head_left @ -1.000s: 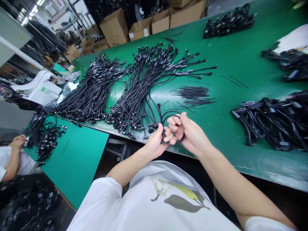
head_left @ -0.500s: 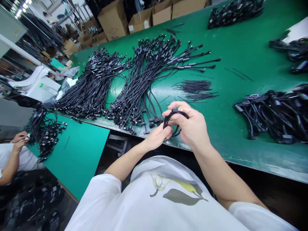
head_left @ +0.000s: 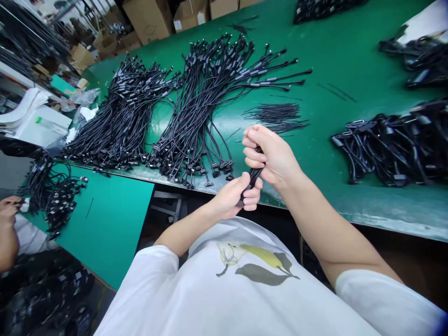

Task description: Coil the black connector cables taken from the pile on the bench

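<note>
A coiled black cable (head_left: 255, 172) is squeezed into a narrow bundle between my two hands, above the front edge of the bench. My left hand (head_left: 235, 195) is closed round its lower end. My right hand (head_left: 268, 155) wraps the upper end with curled fingers. Most of the cable's ends are hidden in my grip. Just beyond my right hand lies a heap of thin black ties (head_left: 278, 115). To the left, a spread pile of black cables (head_left: 205, 100) has its connectors toward me, with another cable pile (head_left: 117, 112) beside it.
Folded black cables (head_left: 395, 149) lie on the green bench (head_left: 336, 200) at right, more bundles (head_left: 423, 60) behind them. Cardboard boxes (head_left: 149, 21) line the far edge. At lower left, another person's hand (head_left: 9, 210) is near cables (head_left: 63, 200) on a lower green table (head_left: 115, 219).
The cable was an open round loop and is now pressed into a long, narrow bundle. Both my hands have closed round it. The view has shifted slightly.
</note>
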The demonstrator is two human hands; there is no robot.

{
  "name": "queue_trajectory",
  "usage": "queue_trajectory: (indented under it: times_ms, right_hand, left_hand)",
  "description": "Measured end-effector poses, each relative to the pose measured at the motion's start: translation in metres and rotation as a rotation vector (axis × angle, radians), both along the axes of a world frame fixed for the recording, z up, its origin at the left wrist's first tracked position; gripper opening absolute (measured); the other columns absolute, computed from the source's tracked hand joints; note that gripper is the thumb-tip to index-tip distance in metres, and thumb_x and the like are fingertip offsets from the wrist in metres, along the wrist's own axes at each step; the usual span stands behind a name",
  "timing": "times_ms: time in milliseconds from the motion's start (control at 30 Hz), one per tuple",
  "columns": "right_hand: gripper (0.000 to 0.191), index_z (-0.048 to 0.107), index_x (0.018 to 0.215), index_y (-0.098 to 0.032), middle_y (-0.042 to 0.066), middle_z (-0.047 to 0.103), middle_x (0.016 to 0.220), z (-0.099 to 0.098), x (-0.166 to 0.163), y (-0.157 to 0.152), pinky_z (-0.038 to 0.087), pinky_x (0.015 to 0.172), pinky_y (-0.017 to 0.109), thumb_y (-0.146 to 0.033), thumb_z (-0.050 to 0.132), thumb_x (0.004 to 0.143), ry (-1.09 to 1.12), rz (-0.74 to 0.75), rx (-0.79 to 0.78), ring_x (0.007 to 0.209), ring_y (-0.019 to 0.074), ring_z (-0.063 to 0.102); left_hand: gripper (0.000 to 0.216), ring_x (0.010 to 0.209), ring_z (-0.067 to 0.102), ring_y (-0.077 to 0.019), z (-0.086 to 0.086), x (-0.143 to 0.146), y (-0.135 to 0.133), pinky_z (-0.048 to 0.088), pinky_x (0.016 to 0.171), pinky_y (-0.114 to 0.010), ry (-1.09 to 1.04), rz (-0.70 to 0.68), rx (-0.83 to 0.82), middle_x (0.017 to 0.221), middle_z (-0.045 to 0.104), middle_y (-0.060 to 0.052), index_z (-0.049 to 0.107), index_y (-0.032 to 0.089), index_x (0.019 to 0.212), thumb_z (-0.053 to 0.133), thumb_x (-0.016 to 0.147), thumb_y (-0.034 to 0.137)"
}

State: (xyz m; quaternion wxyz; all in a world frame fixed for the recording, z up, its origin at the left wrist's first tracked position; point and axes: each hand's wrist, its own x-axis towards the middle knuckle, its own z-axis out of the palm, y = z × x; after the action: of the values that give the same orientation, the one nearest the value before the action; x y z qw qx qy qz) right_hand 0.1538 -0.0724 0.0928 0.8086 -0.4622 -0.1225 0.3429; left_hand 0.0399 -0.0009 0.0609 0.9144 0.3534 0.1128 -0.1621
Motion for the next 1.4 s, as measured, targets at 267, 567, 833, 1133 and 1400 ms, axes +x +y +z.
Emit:
queue_trajectory:
  times_ms: [267, 567, 833, 1133, 1400]
  right_hand:
    - [0.034, 0.05, 0.083, -0.021, -0.007, 0.036, 0.063, -0.005, -0.002, 0.0, 0.014, 0.03, 0.014, -0.05, 0.068, 0.084, -0.082, 0.003, -0.059, 0.038, 0.0011, 0.021]
    - [0.046, 0.059, 0.122, -0.023, 0.009, 0.057, 0.123, -0.036, 0.025, -0.042, 0.05, 0.089, 0.031, -0.054, 0.063, 0.087, -0.665, -0.169, -0.327, 0.104, 0.0174, 0.061]
    - [0.06, 0.049, 0.055, -0.019, 0.006, 0.06, 0.074, -0.052, 0.0, -0.034, 0.05, 0.088, 0.036, -0.07, 0.053, 0.085, -0.302, 0.056, -0.207, 0.076, 0.0173, 0.057]
    - [0.074, 0.035, 0.044, -0.019, 0.003, 0.048, 0.06, -0.043, -0.003, -0.027, 0.055, 0.074, 0.035, -0.086, 0.058, 0.066, -0.05, 0.259, -0.081, 0.059, 0.0129, 0.047]
    - [0.076, 0.028, 0.044, -0.017, -0.001, 0.04, 0.057, -0.054, -0.001, -0.024, 0.053, 0.075, 0.029, -0.081, 0.059, 0.071, -0.005, 0.213, 0.045, 0.053, 0.0079, 0.04]
  left_hand:
    - [0.027, 0.052, 0.036, -0.0059, -0.002, 0.004, 0.003, 0.04, 0.054, -0.018, 0.099, -0.057, -0.018, 0.061, 0.036, 0.004, 0.058, 0.013, 0.079, 0.064, 0.088, 0.038]
    - [0.032, 0.055, 0.037, -0.0063, -0.008, 0.013, 0.004, 0.041, 0.057, -0.018, 0.121, 0.135, 0.073, 0.063, 0.037, 0.005, 0.049, 0.017, 0.075, 0.06, 0.09, 0.043]
    - [0.03, 0.054, 0.044, -0.0078, -0.016, 0.019, -0.003, 0.045, 0.057, -0.021, 0.142, -0.094, -0.088, 0.062, 0.046, 0.003, 0.059, 0.013, 0.082, 0.065, 0.086, 0.043]
    - [0.025, 0.08, 0.068, -0.0198, -0.021, 0.021, 0.005, 0.052, 0.087, -0.04, 0.222, -0.29, -0.192, 0.074, 0.062, -0.005, 0.062, 0.015, 0.079, 0.063, 0.086, 0.039]
    - [0.019, 0.049, 0.042, -0.0065, -0.019, 0.016, -0.005, 0.044, 0.048, -0.018, 0.144, -0.125, -0.267, 0.061, 0.042, 0.005, 0.061, 0.016, 0.088, 0.068, 0.084, 0.033]
